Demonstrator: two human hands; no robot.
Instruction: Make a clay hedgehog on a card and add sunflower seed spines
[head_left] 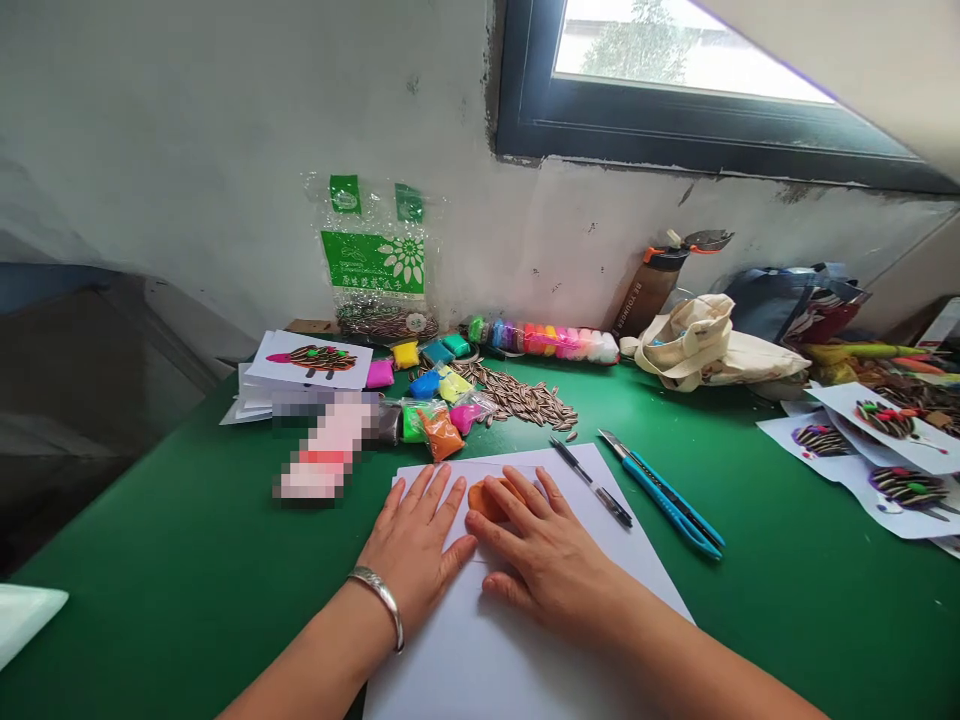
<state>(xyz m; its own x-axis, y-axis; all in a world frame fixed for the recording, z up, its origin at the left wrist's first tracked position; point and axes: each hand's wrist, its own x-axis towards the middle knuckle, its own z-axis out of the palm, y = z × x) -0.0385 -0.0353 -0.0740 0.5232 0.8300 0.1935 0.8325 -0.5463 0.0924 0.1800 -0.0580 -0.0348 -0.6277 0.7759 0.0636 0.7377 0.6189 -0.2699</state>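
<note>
White paper point(442, 660) lies on the green table in front of me. My left hand point(420, 535), with a silver bangle on its wrist, rests flat on the paper's left side, fingers spread. My right hand point(536, 545) lies over a flattened piece of orange clay point(487, 502), fingers stretched out and partly covering it. The clay shows between the two hands, under the right fingers. A black pen point(592, 482) lies on the paper's right edge, and a blue utility knife point(664, 495) sits beside the sheet.
Bags of coloured clay point(439, 432) and loose sunflower seeds point(525, 395) lie beyond the paper. A seed bag point(375, 265) leans on the wall. Finished seed pictures point(315, 360) sit at left, more cards point(892, 460) at right. A bottle point(652, 285) and cloth bag point(697, 345) stand behind.
</note>
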